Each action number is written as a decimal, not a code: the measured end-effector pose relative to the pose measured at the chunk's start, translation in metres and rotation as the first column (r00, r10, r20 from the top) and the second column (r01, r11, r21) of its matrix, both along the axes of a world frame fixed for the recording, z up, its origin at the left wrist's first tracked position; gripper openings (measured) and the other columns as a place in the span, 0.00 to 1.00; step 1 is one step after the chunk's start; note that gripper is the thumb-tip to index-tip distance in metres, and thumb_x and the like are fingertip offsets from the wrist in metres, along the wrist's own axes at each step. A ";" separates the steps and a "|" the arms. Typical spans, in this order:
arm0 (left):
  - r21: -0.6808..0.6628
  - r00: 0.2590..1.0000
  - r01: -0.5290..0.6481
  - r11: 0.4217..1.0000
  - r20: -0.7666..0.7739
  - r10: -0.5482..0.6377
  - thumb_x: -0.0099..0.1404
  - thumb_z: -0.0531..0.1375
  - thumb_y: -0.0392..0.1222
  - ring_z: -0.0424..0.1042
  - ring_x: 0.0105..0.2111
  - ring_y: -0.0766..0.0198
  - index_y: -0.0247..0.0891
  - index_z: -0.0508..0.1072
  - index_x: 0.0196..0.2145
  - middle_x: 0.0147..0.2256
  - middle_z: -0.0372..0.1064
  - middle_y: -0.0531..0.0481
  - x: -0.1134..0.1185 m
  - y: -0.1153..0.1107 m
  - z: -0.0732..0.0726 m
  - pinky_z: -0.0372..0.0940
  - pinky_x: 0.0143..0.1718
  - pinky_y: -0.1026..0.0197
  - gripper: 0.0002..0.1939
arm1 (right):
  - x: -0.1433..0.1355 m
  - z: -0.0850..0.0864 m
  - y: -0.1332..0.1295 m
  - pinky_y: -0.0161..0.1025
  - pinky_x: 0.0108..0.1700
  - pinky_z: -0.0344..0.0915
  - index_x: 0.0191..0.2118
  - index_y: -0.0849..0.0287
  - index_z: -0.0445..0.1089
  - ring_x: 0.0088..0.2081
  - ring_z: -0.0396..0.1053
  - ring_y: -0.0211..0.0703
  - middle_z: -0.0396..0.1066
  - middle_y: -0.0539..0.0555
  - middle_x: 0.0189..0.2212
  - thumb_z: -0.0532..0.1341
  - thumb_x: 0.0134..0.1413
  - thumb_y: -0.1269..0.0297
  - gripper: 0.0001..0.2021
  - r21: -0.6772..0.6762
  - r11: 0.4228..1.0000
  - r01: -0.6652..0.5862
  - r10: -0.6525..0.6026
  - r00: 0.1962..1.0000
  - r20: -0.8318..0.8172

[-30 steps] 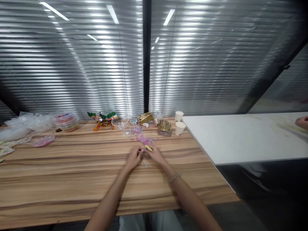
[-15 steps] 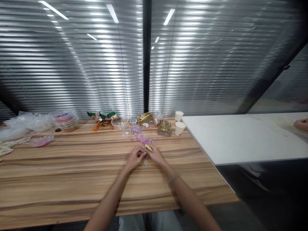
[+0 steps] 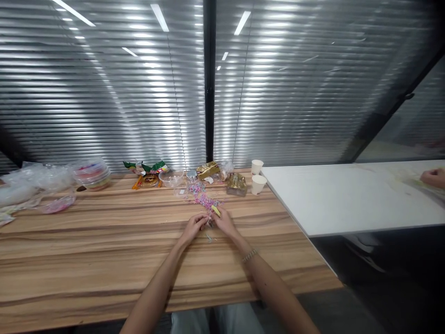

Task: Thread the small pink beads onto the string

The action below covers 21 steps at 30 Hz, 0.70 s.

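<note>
My left hand point(image 3: 193, 228) is closed in a pinch over the wooden table, its fingertips on a small pale piece too tiny to name. Close beside it on the right, my right hand point(image 3: 225, 222) is closed around a small yellow object point(image 3: 216, 211), mostly covered by the fingers. Just beyond both hands lies a loose heap of tiny pink, lilac and bluish pieces point(image 3: 206, 201) that look like beads. A few small greenish slivers point(image 3: 209, 238) lie on the wood just nearer than my fingers.
Behind the heap stand a clear bowl point(image 3: 171, 178), a small jar point(image 3: 191, 176), gold foil packs point(image 3: 237, 184) and two paper cups point(image 3: 258, 184). Green snack packets point(image 3: 155, 168), stacked tubs point(image 3: 92, 174) and plastic bags point(image 3: 41, 176) sit left. Another person's hand point(image 3: 434, 177) is over the white table point(image 3: 306, 195).
My left hand's fingers have drawn together and the gap between thumb and fingers has narrowed. The yellow object in my right hand has tilted slightly. The whole view has shifted a little.
</note>
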State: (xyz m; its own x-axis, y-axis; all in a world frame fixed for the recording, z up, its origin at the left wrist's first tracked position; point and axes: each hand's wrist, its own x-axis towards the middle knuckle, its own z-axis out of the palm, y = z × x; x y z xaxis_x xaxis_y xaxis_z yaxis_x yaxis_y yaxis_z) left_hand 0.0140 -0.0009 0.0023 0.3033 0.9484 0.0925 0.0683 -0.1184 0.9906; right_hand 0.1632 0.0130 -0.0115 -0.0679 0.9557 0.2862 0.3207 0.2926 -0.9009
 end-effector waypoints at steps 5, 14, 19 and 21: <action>-0.039 0.979 -0.195 0.980 0.059 0.197 0.50 0.62 0.45 0.67 0.24 0.64 0.35 0.78 0.34 0.24 0.74 0.49 -0.003 -0.001 0.001 0.60 0.27 0.64 0.15 | -0.002 0.005 -0.004 0.36 0.35 0.60 0.34 0.61 0.69 0.32 0.64 0.41 0.70 0.53 0.30 0.57 0.52 0.60 0.10 0.020 0.982 -0.190 0.191 0.981 -0.041; -0.031 0.886 -0.447 0.894 0.121 0.447 0.48 0.64 0.46 0.73 0.29 0.58 0.35 0.78 0.35 0.28 0.77 0.47 -0.005 0.000 0.001 0.66 0.32 0.59 0.17 | -0.004 -0.002 -0.003 0.32 0.27 0.57 0.40 0.59 0.66 0.26 0.59 0.35 0.65 0.50 0.29 0.53 0.54 0.48 0.18 -0.100 0.932 -0.349 0.322 0.922 -0.215; 0.036 0.882 -0.469 0.882 0.075 0.466 0.50 0.62 0.45 0.70 0.22 0.63 0.34 0.79 0.32 0.25 0.76 0.46 -0.007 0.002 -0.005 0.63 0.24 0.63 0.14 | -0.007 -0.006 -0.004 0.30 0.20 0.50 0.33 0.60 0.64 0.19 0.52 0.31 0.57 0.46 0.20 0.52 0.52 0.41 0.23 -0.204 0.873 -0.442 0.369 0.875 -0.315; 0.047 0.893 -0.449 0.892 0.054 0.447 0.51 0.61 0.45 0.67 0.18 0.65 0.33 0.78 0.34 0.22 0.75 0.48 -0.007 0.002 -0.006 0.61 0.22 0.64 0.15 | -0.007 -0.003 -0.005 0.31 0.20 0.50 0.31 0.60 0.63 0.19 0.52 0.31 0.55 0.46 0.19 0.51 0.51 0.40 0.24 -0.206 0.858 -0.471 0.403 0.865 -0.298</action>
State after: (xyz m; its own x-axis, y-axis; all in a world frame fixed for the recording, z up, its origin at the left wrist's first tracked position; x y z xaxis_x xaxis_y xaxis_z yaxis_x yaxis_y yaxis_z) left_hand 0.0069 0.0012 -0.0035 -0.1575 0.9755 0.1533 0.0869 -0.1409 0.9862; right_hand 0.1566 0.0076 -0.0149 -0.4595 0.8836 0.0901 -0.0158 0.0933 -0.9955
